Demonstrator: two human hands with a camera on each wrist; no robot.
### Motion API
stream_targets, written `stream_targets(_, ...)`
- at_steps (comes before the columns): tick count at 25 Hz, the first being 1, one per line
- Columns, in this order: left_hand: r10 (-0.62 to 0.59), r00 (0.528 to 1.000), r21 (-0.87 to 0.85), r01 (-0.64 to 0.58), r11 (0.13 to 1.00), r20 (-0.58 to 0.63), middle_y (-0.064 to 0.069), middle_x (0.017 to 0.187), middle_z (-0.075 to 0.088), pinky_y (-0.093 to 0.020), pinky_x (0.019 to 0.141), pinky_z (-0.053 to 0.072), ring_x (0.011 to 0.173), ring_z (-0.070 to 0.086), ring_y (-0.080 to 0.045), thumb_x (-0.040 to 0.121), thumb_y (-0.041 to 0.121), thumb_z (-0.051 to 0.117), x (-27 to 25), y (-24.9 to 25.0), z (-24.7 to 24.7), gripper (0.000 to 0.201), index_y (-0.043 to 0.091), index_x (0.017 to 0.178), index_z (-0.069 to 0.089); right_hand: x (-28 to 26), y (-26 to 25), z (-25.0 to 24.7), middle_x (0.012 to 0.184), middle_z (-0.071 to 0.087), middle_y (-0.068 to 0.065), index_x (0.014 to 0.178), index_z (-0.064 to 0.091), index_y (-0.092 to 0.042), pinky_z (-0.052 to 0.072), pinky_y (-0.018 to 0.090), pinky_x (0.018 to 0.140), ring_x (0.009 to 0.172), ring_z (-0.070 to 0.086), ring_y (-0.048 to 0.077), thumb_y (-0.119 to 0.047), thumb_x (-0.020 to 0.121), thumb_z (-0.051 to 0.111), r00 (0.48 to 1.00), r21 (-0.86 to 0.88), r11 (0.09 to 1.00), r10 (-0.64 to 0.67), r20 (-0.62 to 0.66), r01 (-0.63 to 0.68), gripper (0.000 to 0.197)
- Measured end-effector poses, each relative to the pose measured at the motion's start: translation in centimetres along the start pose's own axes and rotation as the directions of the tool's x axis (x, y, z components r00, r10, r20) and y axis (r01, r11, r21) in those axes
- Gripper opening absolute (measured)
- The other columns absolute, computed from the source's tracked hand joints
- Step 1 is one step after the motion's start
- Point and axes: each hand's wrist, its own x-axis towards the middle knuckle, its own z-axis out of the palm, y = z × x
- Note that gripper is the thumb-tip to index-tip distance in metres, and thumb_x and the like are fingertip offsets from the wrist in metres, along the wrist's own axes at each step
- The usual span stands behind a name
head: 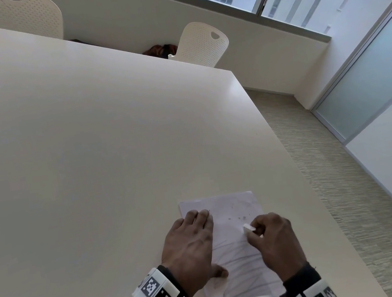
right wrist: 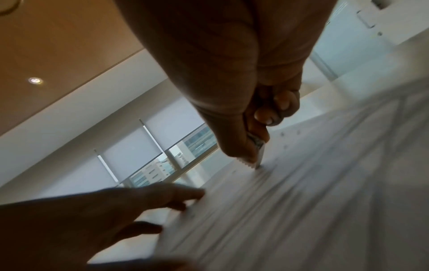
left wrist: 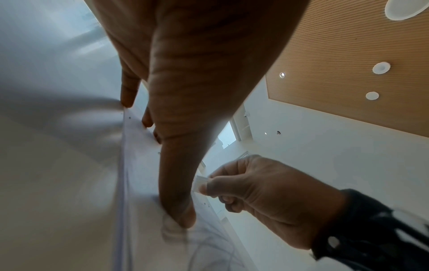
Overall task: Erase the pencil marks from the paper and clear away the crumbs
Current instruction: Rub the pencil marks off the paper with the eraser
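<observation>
A: Two hands are working on one sheet. The paper is lying flat near the right edge of the smooth, cream bench: thin, white, rectangular, with looping grey scribbles covering its near half.

B: And the far half?

A: Mostly pale, with a few dark crumbs sitting there, just beyond the eraser.

B: What is the left hand doing?

A: The left hand is lying open on the sheet's left edge, fingers straight and pressing down, thumb planted on the paper nearer the person.

B: Where is the eraser?

A: The right hand is pinching it. The eraser is a small white block, sticking out between the thumb and the curled forefinger. In the right wrist view its lower corner is touching the paper around the middle of the sheet, at the far end of the scribbles.

B: Anything behind the bench?

A: Two white perforated plastic chairs are standing at its far side.
</observation>
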Motion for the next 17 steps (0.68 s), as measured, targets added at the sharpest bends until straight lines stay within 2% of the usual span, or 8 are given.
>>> stream_targets(2, 0.002, 1.0, 0.006, -0.002, 1.0, -0.004, -0.002, 0.165, 0.005, -0.036, 0.121, 0.009, 0.15, 0.004, -0.022, 0.076, 0.075, 0.062, 0.0, 0.0, 0.0, 0.12, 0.012, 0.158, 0.001, -0.6, -1.2, 0.5, 0.058, 0.06, -0.004, 0.062, 0.067, -0.018, 0.046, 0.024, 0.055, 0.057, 0.057, 0.007, -0.036, 0.08, 0.075, 0.998, 0.025, 0.998, -0.059, 0.03, 0.058, 0.026)
stream_targets(4, 0.004, 1.0, 0.008, -0.004, 1.0, -0.002, -0.002, 0.165, 0.005, -0.035, 0.121, 0.01, 0.149, 0.004, -0.022, 0.076, 0.075, 0.062, -0.1, -0.1, 0.0, 0.12, 0.012, 0.158, 0.002, 0.0, -0.4, 0.2, 0.054, 0.061, -0.002, 0.06, 0.067, -0.016, 0.046, 0.027, 0.054, 0.053, 0.058, 0.008, -0.034, 0.079, 0.076, 0.999, 0.058, 0.998, -0.017, 0.035, 0.015, 0.028)
stream_targets(7, 0.009, 1.0, 0.015, -0.009, 1.0, 0.001, -0.002, 0.165, 0.006, -0.035, 0.12, 0.01, 0.149, 0.005, -0.022, 0.076, 0.076, 0.061, 0.0, -0.1, 0.0, 0.12, 0.012, 0.158, 0.002, 0.6, 0.8, -0.5, 0.052, 0.057, -0.004, 0.057, 0.062, -0.016, 0.043, 0.029, 0.052, 0.05, 0.052, 0.011, -0.033, 0.078, 0.077, 0.998, -0.002, 0.999, 0.052, -0.021, -0.052, 0.032)
stream_targets(9, 0.007, 1.0, 0.009, -0.007, 1.0, -0.003, -0.002, 0.165, 0.006, -0.035, 0.12, 0.01, 0.149, 0.005, -0.021, 0.075, 0.076, 0.062, 0.0, -0.1, 0.1, 0.121, 0.011, 0.158, 0.002, -0.8, -0.9, 0.5, 0.057, 0.058, -0.006, 0.059, 0.064, -0.018, 0.044, 0.026, 0.054, 0.054, 0.054, 0.005, -0.037, 0.078, 0.075, 0.998, 0.008, 0.999, -0.033, 0.044, 0.033, 0.029)
stream_targets(11, 0.004, 1.0, 0.009, -0.004, 1.0, -0.005, -0.002, 0.165, 0.006, -0.035, 0.12, 0.01, 0.15, 0.004, -0.021, 0.075, 0.076, 0.062, 0.0, -0.1, 0.1, 0.121, 0.012, 0.158, 0.003, -1.9, -2.1, 1.1, 0.058, 0.061, -0.004, 0.062, 0.067, -0.019, 0.046, 0.024, 0.056, 0.056, 0.058, 0.007, -0.04, 0.078, 0.074, 0.992, 0.077, 0.994, -0.083, 0.098, 0.076, 0.028)
stream_targets(13, 0.005, 1.0, 0.014, -0.005, 1.0, 0.002, -0.002, 0.165, 0.006, -0.034, 0.12, 0.009, 0.15, 0.004, -0.021, 0.075, 0.076, 0.062, 0.0, -0.1, 0.0, 0.12, 0.012, 0.158, 0.003, -1.0, -0.2, 0.1, 0.054, 0.062, -0.002, 0.06, 0.067, -0.016, 0.046, 0.026, 0.054, 0.051, 0.057, 0.007, -0.039, 0.077, 0.077, 0.997, 0.096, 0.995, -0.015, 0.08, 0.007, 0.029)
stream_targets(15, -0.001, 1.0, 0.012, 0.001, 1.0, 0.008, -0.002, 0.166, 0.004, -0.035, 0.121, 0.008, 0.15, 0.002, -0.021, 0.076, 0.075, 0.062, 0.0, 0.0, 0.0, 0.12, 0.012, 0.158, 0.001, -0.2, 1.6, -1.0, 0.049, 0.057, 0.0, 0.057, 0.064, -0.013, 0.045, 0.03, 0.052, 0.047, 0.053, 0.012, -0.036, 0.078, 0.077, 0.997, 0.043, 0.997, 0.071, 0.004, -0.071, 0.034)
stream_targets(17, 0.001, 1.0, 0.009, -0.001, 1.0, 0.008, -0.002, 0.166, 0.003, -0.035, 0.121, 0.008, 0.15, 0.002, -0.022, 0.076, 0.075, 0.061, 0.1, 0.0, 0.1, 0.12, 0.012, 0.158, 0.0, -0.7, 0.7, -0.6, 0.051, 0.055, -0.003, 0.058, 0.062, -0.015, 0.044, 0.029, 0.053, 0.05, 0.052, 0.011, -0.035, 0.077, 0.077, 0.998, 0.01, 0.998, 0.055, -0.012, -0.055, 0.032)
